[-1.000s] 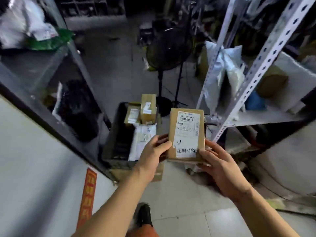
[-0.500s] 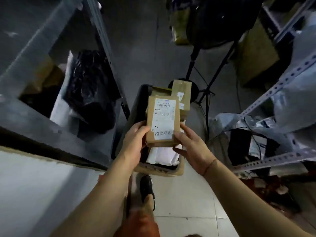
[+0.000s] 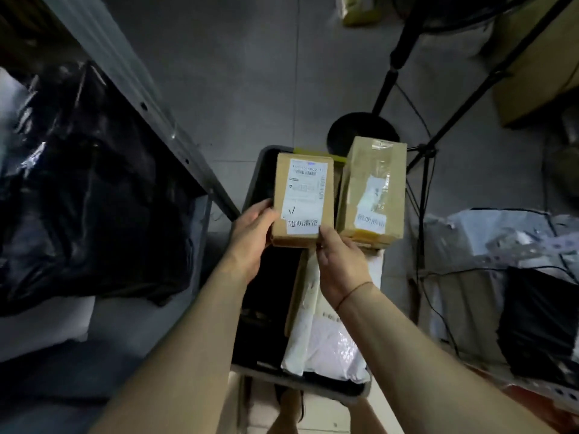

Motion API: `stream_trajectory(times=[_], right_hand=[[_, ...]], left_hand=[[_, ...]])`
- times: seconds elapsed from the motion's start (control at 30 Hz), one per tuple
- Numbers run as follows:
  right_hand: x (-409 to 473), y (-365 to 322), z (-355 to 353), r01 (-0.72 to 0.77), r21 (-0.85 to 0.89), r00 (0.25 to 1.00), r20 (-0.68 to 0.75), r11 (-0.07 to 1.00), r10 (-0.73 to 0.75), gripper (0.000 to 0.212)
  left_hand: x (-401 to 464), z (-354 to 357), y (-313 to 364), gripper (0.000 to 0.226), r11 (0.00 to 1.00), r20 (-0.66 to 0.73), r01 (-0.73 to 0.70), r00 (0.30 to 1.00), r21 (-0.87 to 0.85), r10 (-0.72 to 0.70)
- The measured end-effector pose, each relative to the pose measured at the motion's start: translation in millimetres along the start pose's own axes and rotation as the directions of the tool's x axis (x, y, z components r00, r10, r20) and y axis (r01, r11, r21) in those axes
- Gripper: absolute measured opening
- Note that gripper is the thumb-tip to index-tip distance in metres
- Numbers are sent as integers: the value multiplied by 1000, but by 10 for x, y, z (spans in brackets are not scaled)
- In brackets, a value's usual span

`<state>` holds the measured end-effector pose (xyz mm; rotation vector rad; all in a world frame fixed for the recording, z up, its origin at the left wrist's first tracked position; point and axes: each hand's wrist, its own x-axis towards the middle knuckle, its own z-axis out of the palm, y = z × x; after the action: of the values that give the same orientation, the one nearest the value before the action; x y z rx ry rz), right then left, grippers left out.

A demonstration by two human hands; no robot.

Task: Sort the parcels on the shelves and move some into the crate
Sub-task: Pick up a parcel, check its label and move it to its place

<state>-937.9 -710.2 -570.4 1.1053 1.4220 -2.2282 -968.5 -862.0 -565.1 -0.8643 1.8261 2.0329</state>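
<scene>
Now both hands, left point(image 3: 250, 236) & right point(image 3: 340, 264), grip labelled box point(image 3: 302, 198) (over crate point(image 3: 250, 195)).

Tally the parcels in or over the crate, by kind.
Cardboard boxes: 2, the held box gripped by the left hand and right hand, and the box beside it.
White bags: 1.
Total: 3, over the crate.
</scene>
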Motion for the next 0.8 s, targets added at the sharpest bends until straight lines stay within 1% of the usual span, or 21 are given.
stream_trajectory(times=[0.03, 0.1, 0.17, 0.3, 0.33, 0.37, 0.43, 0.47, 0.53, 0.63, 0.7, 0.8], right_hand=[[68, 1, 65, -47, 90, 998, -46, 995, 52, 27], [207, -2, 153, -91, 268, 984, -123, 959, 128, 27], [331, -30, 197, -119, 433, 972, -133, 893, 194, 25], [584, 0, 276, -196, 596, 937, -122, 779, 328, 14], [655, 37, 288, -191, 618, 930, -135, 762, 343, 15], [699, 67, 305, -186, 629, 925, -146, 755, 350, 20], [751, 94, 322, -182, 648, 924, -145, 740, 354, 34], [773, 93, 320, -175, 664, 926, -139, 727, 350, 37], [832, 78, 312, -161, 691, 929, -134, 705, 344, 39], [913, 73, 359, -148, 700, 930, -142, 698, 340, 39], [925, 90, 391, -149, 696, 932, -139, 702, 336, 38], [933, 110, 393, -146, 698, 937, -129, 701, 324, 38]], left_hand=[[150, 31, -4, 37, 1000, 19, -6, 1000, 17, 6], [395, 119, 3, 36, 999, 44, -6, 999, 44, 4], [590, 220, -8, 35, 996, 57, -11, 998, 87, 6], [821, 279, -57, 39, 988, 74, 35, 996, 148, -47], [844, 275, -68, 39, 986, 87, 49, 994, 158, -64], [873, 275, -70, 40, 984, 101, 58, 992, 167, -76], [946, 287, -54, 39, 982, 129, 41, 989, 185, -65], [981, 306, -29, 39, 982, 132, 27, 990, 189, -52], [1045, 346, 22, 37, 977, 126, 5, 991, 215, -32], [1107, 380, 16, 38, 959, 127, 8, 991, 285, -46], [1131, 388, -16, 40, 955, 137, 11, 989, 298, -54], [1152, 383, -42, 44, 953, 150, -20, 988, 301, -26]])
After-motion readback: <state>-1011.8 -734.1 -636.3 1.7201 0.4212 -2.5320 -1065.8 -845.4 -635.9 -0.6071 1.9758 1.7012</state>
